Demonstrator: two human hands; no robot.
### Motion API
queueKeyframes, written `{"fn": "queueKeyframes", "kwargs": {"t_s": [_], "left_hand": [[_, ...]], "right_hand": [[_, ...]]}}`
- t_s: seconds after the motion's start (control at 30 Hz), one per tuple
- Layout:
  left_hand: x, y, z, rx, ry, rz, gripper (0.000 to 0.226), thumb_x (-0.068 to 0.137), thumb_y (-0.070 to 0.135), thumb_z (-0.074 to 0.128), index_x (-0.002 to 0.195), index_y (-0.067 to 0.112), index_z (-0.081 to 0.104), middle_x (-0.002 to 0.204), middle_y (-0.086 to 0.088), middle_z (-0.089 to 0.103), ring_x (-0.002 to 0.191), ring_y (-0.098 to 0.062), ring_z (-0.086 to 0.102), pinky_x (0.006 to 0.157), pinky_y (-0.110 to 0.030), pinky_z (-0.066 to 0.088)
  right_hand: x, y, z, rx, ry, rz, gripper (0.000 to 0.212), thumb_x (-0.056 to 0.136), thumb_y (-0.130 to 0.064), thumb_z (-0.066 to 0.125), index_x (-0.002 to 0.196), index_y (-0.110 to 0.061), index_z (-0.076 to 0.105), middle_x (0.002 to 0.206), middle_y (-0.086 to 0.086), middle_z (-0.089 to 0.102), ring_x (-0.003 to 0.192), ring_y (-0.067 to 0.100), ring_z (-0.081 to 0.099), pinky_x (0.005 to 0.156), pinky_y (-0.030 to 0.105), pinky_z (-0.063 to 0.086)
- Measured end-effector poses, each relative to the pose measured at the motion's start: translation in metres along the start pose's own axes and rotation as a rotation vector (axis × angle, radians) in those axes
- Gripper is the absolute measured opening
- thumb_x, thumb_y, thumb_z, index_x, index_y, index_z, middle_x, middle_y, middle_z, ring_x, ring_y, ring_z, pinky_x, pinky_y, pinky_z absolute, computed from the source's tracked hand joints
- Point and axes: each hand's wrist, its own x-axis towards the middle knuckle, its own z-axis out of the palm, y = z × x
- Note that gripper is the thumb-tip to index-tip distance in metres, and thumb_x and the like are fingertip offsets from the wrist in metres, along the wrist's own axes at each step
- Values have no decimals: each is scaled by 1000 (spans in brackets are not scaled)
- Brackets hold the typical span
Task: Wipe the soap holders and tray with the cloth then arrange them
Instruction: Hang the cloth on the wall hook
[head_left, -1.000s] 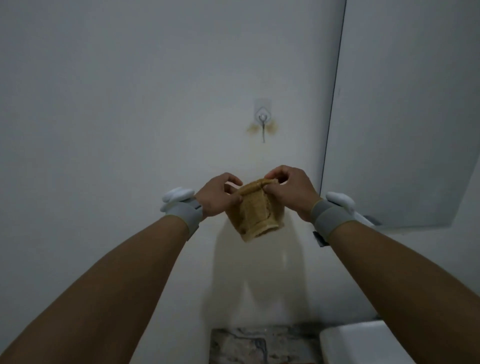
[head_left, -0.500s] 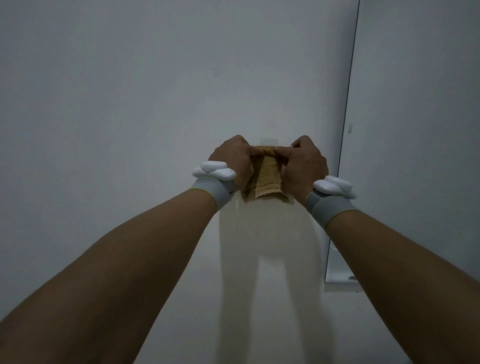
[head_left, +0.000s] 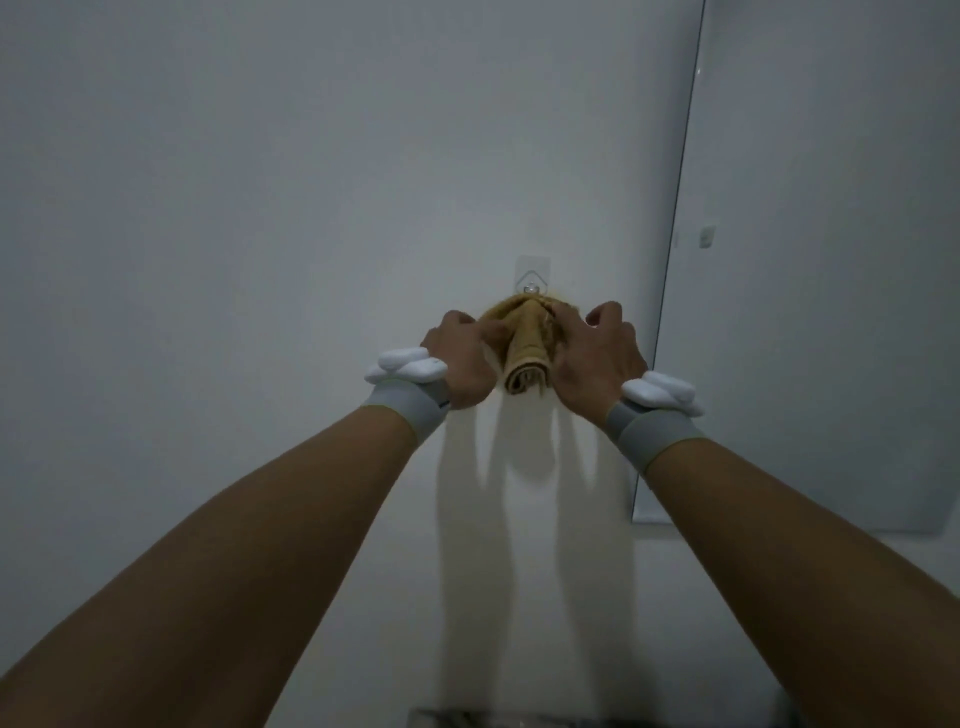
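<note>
A yellow-brown cloth (head_left: 527, 349) hangs folded from a small clear adhesive hook (head_left: 532, 281) on the white wall. My left hand (head_left: 464, 357) touches the cloth's left side, fingers pinching its upper edge. My right hand (head_left: 597, 353) rests on the cloth's right side, thumb and forefinger on the fabric near the hook, the other fingers lifted. Both wrists wear grey bands with white devices. No soap holder or tray is in view.
A frameless mirror (head_left: 810, 291) covers the wall to the right, its edge just beside my right hand. A strip of marbled counter (head_left: 498, 719) shows at the bottom edge. The rest is plain white wall (head_left: 234, 234).
Both hands carried the cloth up to the wall hook; its top now sits over the hook and the cloth hangs below it. My right hand's fingers have loosened.
</note>
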Motion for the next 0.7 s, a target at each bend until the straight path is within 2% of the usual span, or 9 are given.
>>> {"fn": "queueKeyframes", "kwargs": {"t_s": [0.1,0.17,0.33,0.57,0.7], "left_hand": [[-33,-17,16,-13,-47,-56,58,89,22,53,144,33,41,151,-5,35,134,-29,44,109,-36,40],[-60,-25,28,-7,-109,-97,57,90,24,54,145,31,41,152,-7,34,134,-30,44,110,-38,39],[-129,-38,49,-38,-218,-198,55,92,24,54,145,29,40,152,-9,34,131,-32,47,108,-37,41],[-272,-49,59,-33,-400,-262,54,93,23,51,145,27,40,151,-11,36,130,-31,48,105,-36,41],[-333,-55,67,-61,-432,-301,52,90,21,52,142,24,46,144,-12,44,121,-30,56,95,-32,46]], "right_hand": [[-36,-3,5,10,85,-7,43,89,-17,48,131,-24,42,127,11,39,109,34,44,83,42,44],[-61,-3,9,-15,67,-32,41,88,-17,50,128,-21,46,128,11,41,109,33,45,82,41,45],[-120,-10,13,6,-86,-48,40,90,-24,50,131,-21,46,133,10,38,115,32,44,90,44,47],[-263,-30,7,36,-300,-7,38,92,-27,49,129,-21,48,132,11,38,116,33,45,90,45,48],[-327,-35,7,15,-415,1,38,92,-28,49,129,-19,48,130,11,38,113,32,46,89,44,49]]}}
